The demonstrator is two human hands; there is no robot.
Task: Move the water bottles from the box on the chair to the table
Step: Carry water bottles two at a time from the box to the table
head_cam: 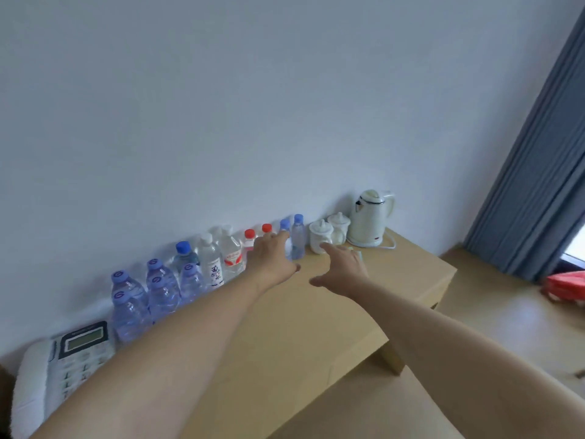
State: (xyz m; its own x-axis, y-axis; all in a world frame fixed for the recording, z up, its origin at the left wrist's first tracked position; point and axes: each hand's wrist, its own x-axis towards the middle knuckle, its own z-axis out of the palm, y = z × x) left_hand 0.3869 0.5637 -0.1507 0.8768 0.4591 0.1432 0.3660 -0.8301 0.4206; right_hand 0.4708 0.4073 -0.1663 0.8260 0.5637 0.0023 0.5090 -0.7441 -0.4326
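bottles (177,277) stand in a row on the table (316,315) along the wall. left hand (272,258) curls at a small blue-capped one (grip unclear); right hand (340,267) spread, empty. full, likely heavy, slick plastic: grasp mid-body.

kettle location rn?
Head view: the white kettle stands at the table's far right end against the wall, right of two lidded white cups.

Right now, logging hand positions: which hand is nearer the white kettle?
Right. The right hand hovers open in front of the lidded cups, just short of the white kettle; the left hand is farther off, at the blue-capped bottles.
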